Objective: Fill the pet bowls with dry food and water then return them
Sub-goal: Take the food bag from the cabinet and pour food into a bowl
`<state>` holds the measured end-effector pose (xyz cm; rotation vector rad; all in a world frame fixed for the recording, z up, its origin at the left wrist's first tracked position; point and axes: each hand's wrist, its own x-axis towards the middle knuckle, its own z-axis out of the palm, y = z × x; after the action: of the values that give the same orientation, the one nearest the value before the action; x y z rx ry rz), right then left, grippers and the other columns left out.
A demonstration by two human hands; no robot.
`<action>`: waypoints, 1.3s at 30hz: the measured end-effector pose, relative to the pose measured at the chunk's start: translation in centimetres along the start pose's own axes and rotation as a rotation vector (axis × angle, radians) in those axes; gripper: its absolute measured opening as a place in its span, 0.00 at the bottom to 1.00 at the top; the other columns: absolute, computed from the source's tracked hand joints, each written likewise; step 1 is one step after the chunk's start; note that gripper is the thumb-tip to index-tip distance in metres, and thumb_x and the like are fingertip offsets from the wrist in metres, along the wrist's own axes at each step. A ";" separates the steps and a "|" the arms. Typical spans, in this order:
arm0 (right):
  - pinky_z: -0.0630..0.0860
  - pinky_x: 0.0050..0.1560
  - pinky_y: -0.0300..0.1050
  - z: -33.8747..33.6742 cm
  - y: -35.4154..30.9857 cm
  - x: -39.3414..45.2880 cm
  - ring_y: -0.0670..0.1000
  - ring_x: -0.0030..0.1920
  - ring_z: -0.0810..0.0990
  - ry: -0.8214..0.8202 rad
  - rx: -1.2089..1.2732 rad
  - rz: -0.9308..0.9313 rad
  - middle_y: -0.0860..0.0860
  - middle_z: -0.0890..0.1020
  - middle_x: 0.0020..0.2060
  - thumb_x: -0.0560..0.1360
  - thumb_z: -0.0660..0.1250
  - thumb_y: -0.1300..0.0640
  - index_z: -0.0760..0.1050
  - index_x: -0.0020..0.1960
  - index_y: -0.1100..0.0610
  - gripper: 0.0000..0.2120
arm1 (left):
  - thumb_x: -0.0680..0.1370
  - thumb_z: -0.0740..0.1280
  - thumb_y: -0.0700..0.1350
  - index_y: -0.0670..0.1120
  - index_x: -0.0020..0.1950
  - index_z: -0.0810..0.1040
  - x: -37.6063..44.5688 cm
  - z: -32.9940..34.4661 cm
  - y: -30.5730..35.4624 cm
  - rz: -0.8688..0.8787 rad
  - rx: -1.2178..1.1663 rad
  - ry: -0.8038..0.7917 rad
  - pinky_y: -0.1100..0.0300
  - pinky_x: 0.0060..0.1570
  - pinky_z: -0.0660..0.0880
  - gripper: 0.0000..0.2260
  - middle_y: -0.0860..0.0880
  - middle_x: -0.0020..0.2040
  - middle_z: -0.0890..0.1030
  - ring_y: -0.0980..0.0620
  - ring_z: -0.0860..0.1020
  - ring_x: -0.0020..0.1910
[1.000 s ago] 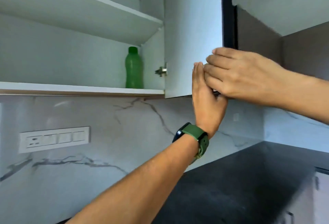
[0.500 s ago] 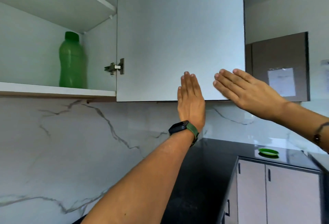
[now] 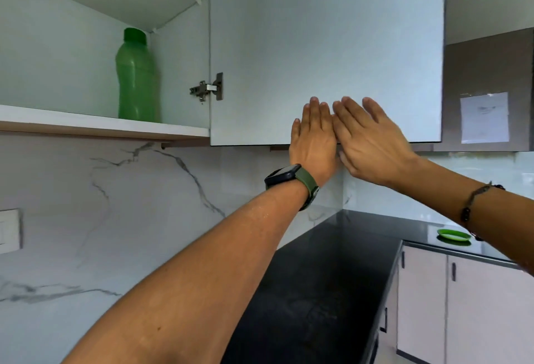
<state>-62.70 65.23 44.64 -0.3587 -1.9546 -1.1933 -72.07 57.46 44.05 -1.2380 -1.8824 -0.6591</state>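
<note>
Right hand [image 3: 372, 144] moved beside left hand [image 3: 313, 141]; both flat, fingers straight, against cabinet door [image 3: 318, 45].

Both arms reach up and forward, hands raised side by side. The left hand [image 3: 313, 139] is held flat, palm away, its fingers straight, close together and pointing up; a dark watch on a green strap sits on that wrist. The right hand [image 3: 371, 144] comes in from the right, also flat (fingers straight, slightly spread, angled up and leftward), its edge touching the left hand. A beaded bracelet circles the right wrist.
</note>
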 end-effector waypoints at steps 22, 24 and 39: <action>0.70 0.61 0.53 -25.2 -31.7 20.7 0.60 0.67 0.67 0.182 1.654 -0.024 0.59 0.73 0.65 0.75 0.64 0.59 0.68 0.69 0.60 0.22 | 0.75 0.63 0.39 0.39 0.64 0.72 -22.9 -37.0 -23.1 -0.737 0.884 0.081 0.52 0.64 0.66 0.18 0.41 0.64 0.72 0.42 0.68 0.66; 0.70 0.61 0.53 -28.8 -32.9 21.7 0.60 0.67 0.67 0.233 1.725 -0.065 0.59 0.73 0.65 0.76 0.63 0.58 0.69 0.68 0.60 0.21 | 0.74 0.63 0.39 0.38 0.62 0.72 -24.5 -40.3 -23.4 -0.811 0.903 0.120 0.51 0.60 0.69 0.16 0.40 0.62 0.73 0.41 0.70 0.63; 0.66 0.34 0.40 -44.9 -38.4 32.0 0.56 0.46 0.73 0.060 2.006 -0.318 0.54 0.72 0.38 0.75 0.64 0.52 0.72 0.44 0.62 0.12 | 0.76 0.62 0.38 0.45 0.51 0.75 -26.5 -51.7 -29.3 -1.044 0.643 0.383 0.62 0.30 0.65 0.06 0.50 0.38 0.73 0.51 0.71 0.36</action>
<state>-84.26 2.56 55.59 1.0046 -2.1699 0.9167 -76.41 -7.08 51.33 0.3271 -2.0601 -0.6414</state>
